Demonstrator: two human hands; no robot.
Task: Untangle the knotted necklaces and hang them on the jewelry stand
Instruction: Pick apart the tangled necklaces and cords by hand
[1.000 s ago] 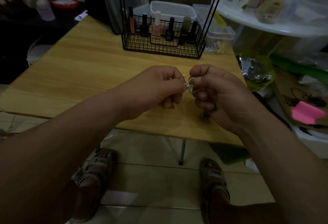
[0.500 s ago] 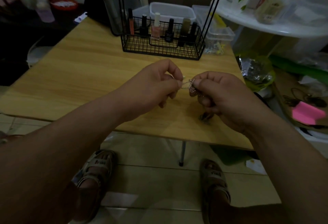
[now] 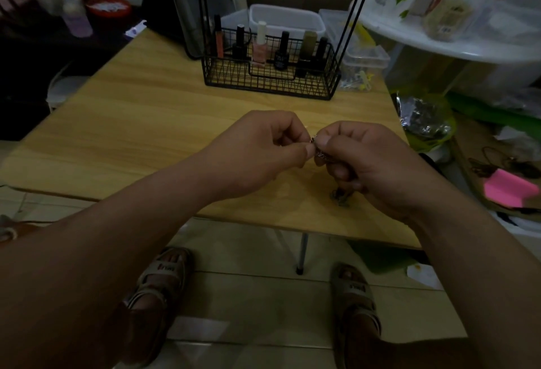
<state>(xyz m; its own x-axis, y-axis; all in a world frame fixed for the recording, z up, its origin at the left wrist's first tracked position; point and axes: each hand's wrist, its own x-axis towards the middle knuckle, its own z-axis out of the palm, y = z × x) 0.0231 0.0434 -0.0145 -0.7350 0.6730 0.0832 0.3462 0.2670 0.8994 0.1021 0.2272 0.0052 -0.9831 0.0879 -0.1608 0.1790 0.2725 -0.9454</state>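
Both hands are held together above the near edge of the desk [image 3: 140,122], a flat top with a pale yellow wood grain and a smooth surface. The left hand [image 3: 257,152] has its fingers curled, and its thumb and forefinger pinch one end of the knotted necklaces [image 3: 319,152], a small lump of fine, shiny metal chain. The right hand [image 3: 374,163] is also curled and pinches the same lump from the other side with thumb and forefinger, so the two thumbs are almost touching. Under the right hand a little heap of chain [image 3: 339,198] lies on the desk; it is too dark and small to tell the single links. At the far side of the desk stands a black wire basket [image 3: 272,81], rectangular, with a thin grid of wires, and in it upright nail polish bottles [image 3: 259,46] of glass with long caps. Two thin black rods [image 3: 355,8] rise from the basket's ends. Just to the right of the basket is a clear plastic box [image 3: 364,57]. Below the desk, on a glossy tiled floor [image 3: 257,304], are two feet in strapped sandals [image 3: 164,278].
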